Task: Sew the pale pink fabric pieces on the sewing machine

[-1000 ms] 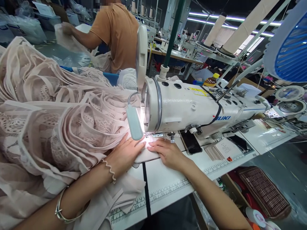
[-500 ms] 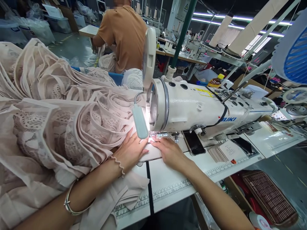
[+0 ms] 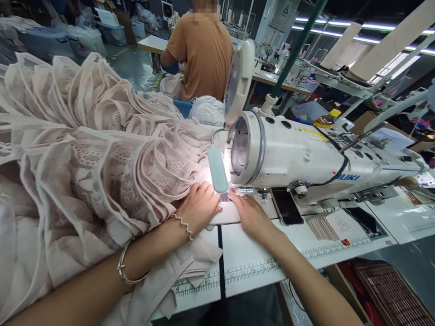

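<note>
Near the needle of a white sewing machine [image 3: 282, 149], my left hand [image 3: 200, 204] presses down on beige lace fabric [image 3: 159, 167], fingers bent and close together. Its fingertips are partly covered by a small grey-green lamp [image 3: 218, 168] on a bent stalk. From the other side, my right hand [image 3: 253, 215] reaches in below the machine head. Its fingers are drawn together with the tips at the needle plate [image 3: 225, 197]; whatever they pinch is hidden in the glare. The fabric runs from a large layered pile on the left to the needle.
A phone [image 3: 287, 206] and a stack of cards [image 3: 328, 225] lie right of my hands. A printed ruler [image 3: 251, 268] lines the table's front edge. Loose beige cloth [image 3: 190, 267] hangs by my left forearm. A person in a brown shirt [image 3: 204, 54] sits ahead; a brown woven basket [image 3: 394, 294] stands lower right.
The view has swung left, so most things sit further right. My hands stay by the needle, with the right fingertips slightly further from the left hand. The fan at right has left the view.
</note>
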`<state>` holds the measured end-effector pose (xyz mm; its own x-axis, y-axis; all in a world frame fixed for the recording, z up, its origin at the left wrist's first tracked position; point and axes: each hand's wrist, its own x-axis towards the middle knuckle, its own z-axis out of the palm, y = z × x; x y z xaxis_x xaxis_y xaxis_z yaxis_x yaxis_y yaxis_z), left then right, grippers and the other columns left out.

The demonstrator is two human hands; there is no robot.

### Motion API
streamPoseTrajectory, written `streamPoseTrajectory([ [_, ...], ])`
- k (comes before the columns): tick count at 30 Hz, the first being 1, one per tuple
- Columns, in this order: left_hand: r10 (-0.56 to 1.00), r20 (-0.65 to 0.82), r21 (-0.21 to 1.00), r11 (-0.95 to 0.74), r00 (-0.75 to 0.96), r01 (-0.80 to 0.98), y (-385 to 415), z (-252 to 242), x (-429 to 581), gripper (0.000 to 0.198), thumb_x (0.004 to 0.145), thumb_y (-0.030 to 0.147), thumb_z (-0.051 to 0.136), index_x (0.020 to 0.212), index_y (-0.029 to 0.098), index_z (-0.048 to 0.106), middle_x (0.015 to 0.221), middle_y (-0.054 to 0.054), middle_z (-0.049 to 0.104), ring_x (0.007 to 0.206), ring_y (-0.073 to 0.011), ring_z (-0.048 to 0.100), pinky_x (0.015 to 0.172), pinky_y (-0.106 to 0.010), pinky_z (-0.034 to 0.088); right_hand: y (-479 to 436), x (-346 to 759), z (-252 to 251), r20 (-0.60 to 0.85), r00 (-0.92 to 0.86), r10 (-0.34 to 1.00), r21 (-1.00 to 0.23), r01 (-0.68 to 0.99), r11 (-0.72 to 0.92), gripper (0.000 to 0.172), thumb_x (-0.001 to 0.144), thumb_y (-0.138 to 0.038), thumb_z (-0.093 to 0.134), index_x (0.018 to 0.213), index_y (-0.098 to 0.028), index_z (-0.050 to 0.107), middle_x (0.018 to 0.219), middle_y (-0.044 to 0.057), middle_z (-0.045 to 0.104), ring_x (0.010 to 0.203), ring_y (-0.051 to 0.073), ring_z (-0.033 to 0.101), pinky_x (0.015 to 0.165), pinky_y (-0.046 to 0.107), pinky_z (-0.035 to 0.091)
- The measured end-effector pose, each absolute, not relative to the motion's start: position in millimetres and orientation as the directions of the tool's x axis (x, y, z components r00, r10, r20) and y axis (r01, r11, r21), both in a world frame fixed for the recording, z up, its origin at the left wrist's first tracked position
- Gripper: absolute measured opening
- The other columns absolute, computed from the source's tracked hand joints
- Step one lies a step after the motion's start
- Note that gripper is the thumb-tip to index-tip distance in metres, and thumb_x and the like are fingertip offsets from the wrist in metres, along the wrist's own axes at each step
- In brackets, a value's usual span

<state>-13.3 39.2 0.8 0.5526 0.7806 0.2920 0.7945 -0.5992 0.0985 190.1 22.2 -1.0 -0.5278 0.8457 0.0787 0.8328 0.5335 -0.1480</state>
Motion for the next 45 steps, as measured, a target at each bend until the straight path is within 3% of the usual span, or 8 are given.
streamPoseTrajectory([
  [8,0.708,0.345,-0.12,-0.618,0.617,0.777,26.6,-1.6,-4.6,0.021,0.095,0.013,0.043,0.092,0.01,0.064,0.079,-0.009,0.063,0.074,-0.0221,0.056,0.07,-0.037,0.036,34.3,188.1,-9.9,0.048,-0.415,0.908,-0.09,0.904,0.418,0.05,0.085,-0.006,0.035,0.131,-0.016,0.052,0.101,0.014,0.069,0.087,0.028,0.062,0.071,0.039,0.05],
  [13,0.762,0.348,-0.021,-0.576,0.546,0.817,36.1,3.1,-5.8,0.027,0.094,0.008,0.036,0.099,0.008,0.062,0.079,-0.009,0.064,0.08,-0.0226,0.058,0.085,-0.041,0.041,41.0,185.7,-11.3,0.011,-0.379,0.925,-0.001,0.925,0.379,0.045,0.082,-0.005,0.038,0.118,-0.017,0.061,0.069,0.009,0.065,0.067,0.026,0.058,0.059,0.035,0.044],
  [18,0.803,0.331,0.216,-0.576,0.496,0.788,52.9,3.3,-11.2,0.024,0.095,0.016,0.037,0.105,0.014,0.059,0.103,-0.008,0.066,0.104,-0.0227,0.057,0.102,-0.043,0.038,35.7,187.6,-2.9,0.0,-0.408,0.913,-0.047,0.912,0.408,0.038,0.082,-0.004,0.037,0.101,-0.021,0.065,0.084,0.008,0.069,0.078,0.025,0.06,0.069,0.035,0.045],
  [24,0.817,0.237,0.288,-0.576,0.526,0.765,58.5,-1.3,-13.5,0.028,0.09,0.017,0.042,0.116,0.017,0.054,0.112,-0.009,0.065,0.115,-0.0242,0.054,0.105,-0.045,0.038,28.5,183.5,3.0,-0.049,-0.357,0.933,0.012,0.934,0.358,0.057,0.081,0.0,0.036,0.13,-0.021,0.057,0.105,0.011,0.069,0.101,0.028,0.061,0.081,0.039,0.046],
  [29,0.81,0.228,0.262,-0.585,0.54,0.768,58.8,-0.9,-12.4,0.026,0.09,0.017,0.041,0.112,0.016,0.054,0.112,-0.011,0.065,0.117,-0.0258,0.053,0.106,-0.047,0.037,27.4,184.6,-0.1,0.005,-0.417,0.909,0.011,0.909,0.417,0.059,0.081,0.0,0.037,0.132,-0.021,0.059,0.127,0.011,0.064,0.116,0.027,0.056,0.093,0.041,0.047],
  [36,0.794,0.29,0.247,-0.601,0.534,0.76,56.4,0.9,-11.3,0.017,0.09,0.015,0.044,0.099,0.018,0.058,0.105,-0.008,0.067,0.113,-0.0249,0.057,0.109,-0.047,0.037,26.6,189.7,-0.5,0.018,-0.402,0.915,-0.018,0.915,0.403,0.063,0.079,0.002,0.038,0.133,-0.023,0.059,0.121,0.008,0.068,0.114,0.027,0.057,0.087,0.038,0.051],
  [39,0.791,0.306,0.241,-0.603,0.53,0.761,56.3,-0.1,-11.1,0.017,0.09,0.014,0.046,0.099,0.018,0.059,0.104,-0.008,0.067,0.112,-0.0245,0.058,0.109,-0.046,0.038,25.8,190.3,2.4,0.018,-0.413,0.91,-0.063,0.908,0.414,0.064,0.079,0.003,0.037,0.133,-0.024,0.059,0.127,0.006,0.065,0.118,0.025,0.055,0.091,0.037,0.049],
  [45,0.777,0.357,0.205,-0.607,0.518,0.768,59.6,-11.2,-11.2,0.022,0.087,0.011,0.046,0.102,0.017,0.06,0.102,-0.009,0.068,0.113,-0.026,0.058,0.107,-0.047,0.04,23.2,183.3,13.4,-0.055,-0.376,0.925,-0.05,0.926,0.374,0.066,0.081,0.003,0.035,0.138,-0.023,0.054,0.114,0.009,0.069,0.116,0.025,0.056,0.1,0.041,0.043],
])
